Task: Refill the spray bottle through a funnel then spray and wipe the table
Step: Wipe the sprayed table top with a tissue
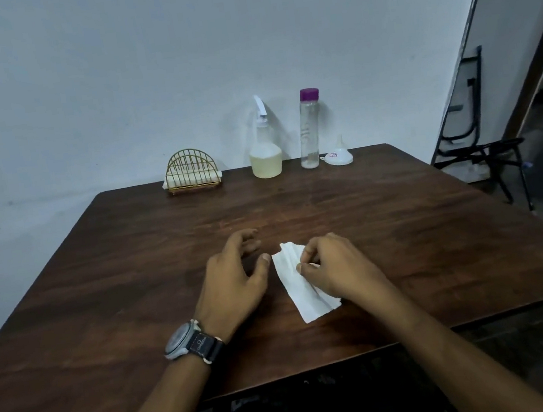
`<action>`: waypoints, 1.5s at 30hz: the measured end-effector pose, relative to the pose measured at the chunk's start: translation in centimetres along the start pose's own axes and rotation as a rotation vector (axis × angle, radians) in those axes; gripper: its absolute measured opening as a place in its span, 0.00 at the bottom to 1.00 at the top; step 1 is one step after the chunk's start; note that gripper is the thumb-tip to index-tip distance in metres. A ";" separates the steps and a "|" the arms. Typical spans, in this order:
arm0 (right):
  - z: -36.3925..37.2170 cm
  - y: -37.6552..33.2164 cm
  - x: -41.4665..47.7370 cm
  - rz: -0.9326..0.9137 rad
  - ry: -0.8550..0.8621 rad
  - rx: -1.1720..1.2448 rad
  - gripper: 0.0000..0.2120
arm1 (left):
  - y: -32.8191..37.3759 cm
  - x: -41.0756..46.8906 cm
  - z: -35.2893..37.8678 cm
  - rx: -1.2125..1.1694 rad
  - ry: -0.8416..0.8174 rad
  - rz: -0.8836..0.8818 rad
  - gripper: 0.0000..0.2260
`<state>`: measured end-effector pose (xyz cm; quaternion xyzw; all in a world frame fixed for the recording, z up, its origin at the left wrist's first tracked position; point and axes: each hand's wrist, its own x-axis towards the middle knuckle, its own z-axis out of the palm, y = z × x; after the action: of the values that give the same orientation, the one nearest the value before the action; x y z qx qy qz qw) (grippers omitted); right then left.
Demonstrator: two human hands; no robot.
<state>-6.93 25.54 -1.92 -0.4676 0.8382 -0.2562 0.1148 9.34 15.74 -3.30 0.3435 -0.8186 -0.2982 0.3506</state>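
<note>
A folded tissue (299,281) is pinched between the thumb and curled fingers of the right hand (336,266); it appears to lie flat on the table (102,297). Just left of the grip, the left hand (235,279) is held loosely spread, with nothing grasped and its thumb beside the tissue's edge. Well beyond the grip, the spray bottle (266,158), a clear bottle (308,131) and the upturned funnel (339,157) are lined up.
</note>
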 end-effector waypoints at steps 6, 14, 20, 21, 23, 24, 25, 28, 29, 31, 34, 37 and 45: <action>-1.5 0.3 0.4 -0.107 -0.024 0.516 0.15 | 0.9 0.0 0.6 -0.209 -0.055 -0.104 0.22; -4.2 -0.6 -0.5 -0.135 -0.034 1.105 0.22 | 3.9 0.8 0.4 -1.196 -0.229 -0.537 0.25; -4.5 -0.3 -0.9 0.041 0.151 0.766 0.17 | 4.8 0.6 0.7 -1.014 -0.061 -0.413 0.18; -4.1 -0.4 -1.1 0.029 0.211 0.658 0.15 | 4.9 0.5 0.8 -0.981 -0.050 -0.401 0.17; -3.3 -1.0 -1.8 -0.037 0.367 0.451 0.11 | 5.4 0.1 1.1 -0.960 -0.047 -0.365 0.14; -3.0 -1.5 -2.2 -0.091 0.422 0.401 0.10 | 5.7 -0.2 1.2 -0.956 -0.047 -0.351 0.13; -2.7 -1.8 -2.5 -0.147 0.441 0.383 0.10 | 6.1 -0.2 1.3 -0.953 -0.044 -0.345 0.12; -2.5 -2.7 -3.5 -0.300 0.356 0.333 0.11 | 6.7 0.2 1.5 -0.960 0.006 -0.368 0.10; -2.5 -2.7 -3.8 -0.334 0.320 0.322 0.13 | 6.7 0.3 1.4 -0.966 0.026 -0.378 0.09; -2.9 -2.5 -4.3 -0.350 0.293 0.357 0.15 | 7.1 0.5 1.2 -0.978 0.036 -0.381 0.09; -3.6 -2.0 -4.8 -0.316 0.275 0.433 0.13 | 8.0 0.2 1.2 -1.046 0.012 -0.347 0.08; -4.5 -0.9 -5.2 -0.330 0.288 0.481 0.11 | 9.3 -0.1 1.4 -1.079 -0.020 -0.322 0.13; -7.6 4.0 -6.6 -0.139 0.369 0.812 0.14 | 12.8 -0.6 3.4 -0.962 -0.144 -0.235 0.19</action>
<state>-9.58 35.25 2.00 -0.3862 0.6428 -0.6505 0.1204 2.52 24.57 3.83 0.2116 -0.5663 -0.7022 0.3761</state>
